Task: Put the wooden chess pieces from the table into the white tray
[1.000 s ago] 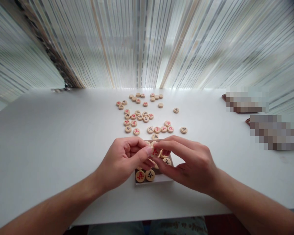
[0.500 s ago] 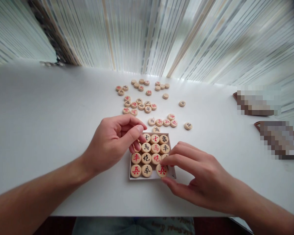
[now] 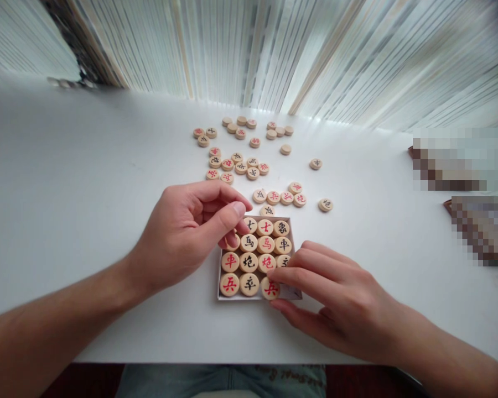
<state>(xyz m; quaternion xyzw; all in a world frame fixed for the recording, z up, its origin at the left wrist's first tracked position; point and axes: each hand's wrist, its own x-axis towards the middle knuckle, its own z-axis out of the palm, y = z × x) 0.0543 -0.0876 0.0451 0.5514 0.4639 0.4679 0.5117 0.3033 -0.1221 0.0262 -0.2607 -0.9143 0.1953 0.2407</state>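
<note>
Between the thumb and index fingertip of my right hand (image 3: 336,298) is a Chinese chess piece (image 3: 270,288) with a red character. It is at the front row of a shallow white box (image 3: 218,276), just right of a black-lettered piece (image 3: 249,284). Rows of round wooden pieces fill much of the box, among them a red-lettered piece (image 3: 229,284) at the front left corner. Over the box's back left corner, my left hand (image 3: 195,226) hovers with loosely curled fingers, fingertips apart. I see nothing in it, and it hides some pieces below.
Loose chess pieces (image 3: 240,167) lie scattered on the white table (image 3: 87,221) behind the box, some face down. Single pieces lie farther right, one with black lettering (image 3: 325,205). A striped curtain (image 3: 216,50) hangs at the back. Two pixelated objects (image 3: 452,166) stand at the right.
My right hand has brought the red-lettered chess piece slightly left, closer to the black-lettered one. My left hand stays over the box. The view has tilted a little.
</note>
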